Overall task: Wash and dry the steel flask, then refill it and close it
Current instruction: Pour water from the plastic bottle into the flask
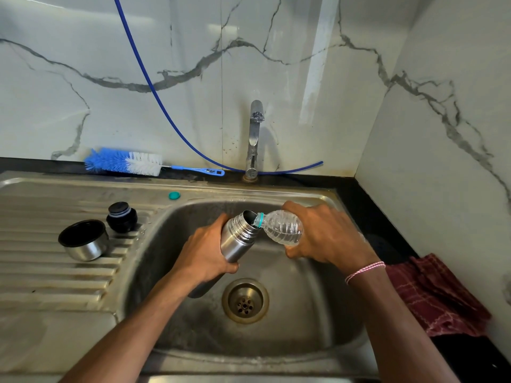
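Steel flask (pixel 237 239) gripped by left hand (pixel 206 252), right hand (pixel 326 236) tipping bottle (pixel 282 226).

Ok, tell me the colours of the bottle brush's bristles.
The brush has blue bristles at the tip and white ones nearer the handle; the head view shows it.

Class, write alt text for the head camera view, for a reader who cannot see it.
Over a steel sink, the left hand holds an open steel flask tilted while the right hand pours water into it from a plastic bottle. The flask's cup and stopper sit on the drainboard.
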